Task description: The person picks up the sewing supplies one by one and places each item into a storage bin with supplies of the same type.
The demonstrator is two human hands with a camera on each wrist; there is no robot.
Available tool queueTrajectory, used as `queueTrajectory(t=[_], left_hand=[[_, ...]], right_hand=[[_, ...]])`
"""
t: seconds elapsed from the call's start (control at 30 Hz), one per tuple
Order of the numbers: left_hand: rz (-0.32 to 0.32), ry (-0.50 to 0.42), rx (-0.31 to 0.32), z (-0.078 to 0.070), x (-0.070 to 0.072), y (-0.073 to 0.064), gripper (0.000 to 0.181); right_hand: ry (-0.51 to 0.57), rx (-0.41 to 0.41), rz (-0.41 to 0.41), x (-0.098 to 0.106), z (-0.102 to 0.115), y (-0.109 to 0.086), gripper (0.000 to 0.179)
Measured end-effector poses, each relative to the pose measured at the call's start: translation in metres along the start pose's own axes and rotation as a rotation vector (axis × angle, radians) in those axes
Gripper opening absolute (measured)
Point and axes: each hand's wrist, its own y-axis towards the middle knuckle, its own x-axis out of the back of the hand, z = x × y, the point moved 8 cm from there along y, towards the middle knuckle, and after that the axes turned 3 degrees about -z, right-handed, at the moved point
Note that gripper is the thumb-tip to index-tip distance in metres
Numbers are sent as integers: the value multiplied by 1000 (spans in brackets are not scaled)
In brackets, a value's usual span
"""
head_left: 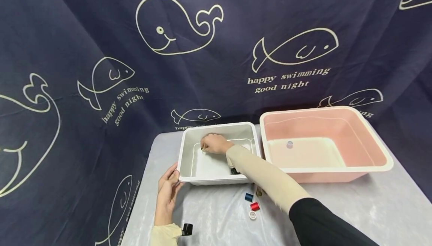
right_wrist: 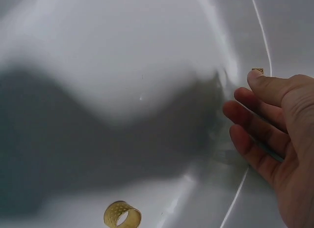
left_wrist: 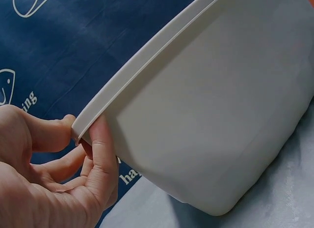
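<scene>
Rim [left_wrist: 142, 59] of white tub [head_left: 210, 165] is gripped by left hand [head_left: 167, 190]. Right hand [head_left: 216, 144], inside the tub, pinches one small gold piece [right_wrist: 257, 70]; gold ring [right_wrist: 114, 210] lies apart

Gold piece [right_wrist: 257, 70] at right hand's [right_wrist: 296, 161] thumb: mostly hidden, kind unclear. Right sleeve [head_left: 270, 176] covers part of white bin's [head_left: 216, 179] near right rim. Brassy item [head_left: 258, 192] just nearer: partly hidden, too small. Left hand [left_wrist: 54, 188]: wrist cut off, left wrist view. Pale object [head_left: 289, 144], pink bin [head_left: 337, 170]: too small to identify.

Cream sleeves [head_left: 270, 176] — black upper right sleeve [head_left: 320, 219] — black wrist piece [head_left: 187, 229]
</scene>
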Motion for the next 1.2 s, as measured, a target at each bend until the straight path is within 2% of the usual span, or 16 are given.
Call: queueTrajectory(t=[0.13,0.37,0.63,0.93,1.2], left_hand=[[-7,-4,6,1,2,-2,49],[-8,16,12,4,1,-5,49],[3,13,28,9,-1,-8,49],[-8,18,14,6,1,-5,49],[-24,26,12,2,1,-1,48]], right_hand=[[-22,21,12,-8,1,0,15],[-96,8,55,-15,4,-5,17],[-162,-13,101,-26,3,-10,10],[-189,12,66,-24,6,-5,10],[-271,55,42,-19,11,-1,12]])
